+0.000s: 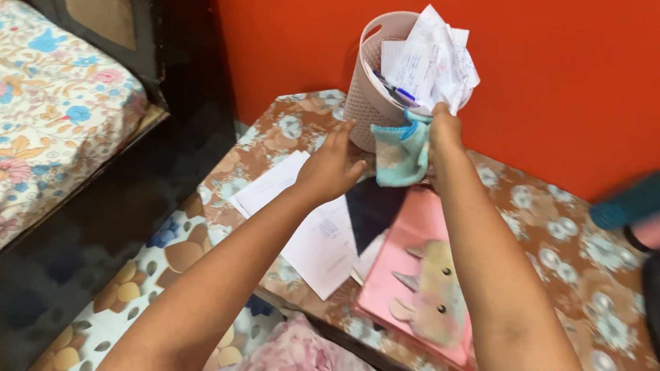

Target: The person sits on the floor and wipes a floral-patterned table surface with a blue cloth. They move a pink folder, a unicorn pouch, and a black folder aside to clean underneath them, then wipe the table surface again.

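Risk: pink basket (371,93) upper centre, overstuffed, could tip. Right hand (442,132) pinching teal cloth (401,154) at rim; left hand (330,168) open, fingers spread, beside base. Crumpled papers (432,58) may spill.

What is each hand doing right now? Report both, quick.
Left hand: open, fingers spread beside the pink basket, holding nothing.
Right hand: closed on a light blue cloth.

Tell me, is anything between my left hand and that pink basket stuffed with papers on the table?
Nothing visible does. The left hand hovers open just beside the pink basket, with only bare tabletop between them. The right hand holds a light blue cloth at the basket's base, off to the side.
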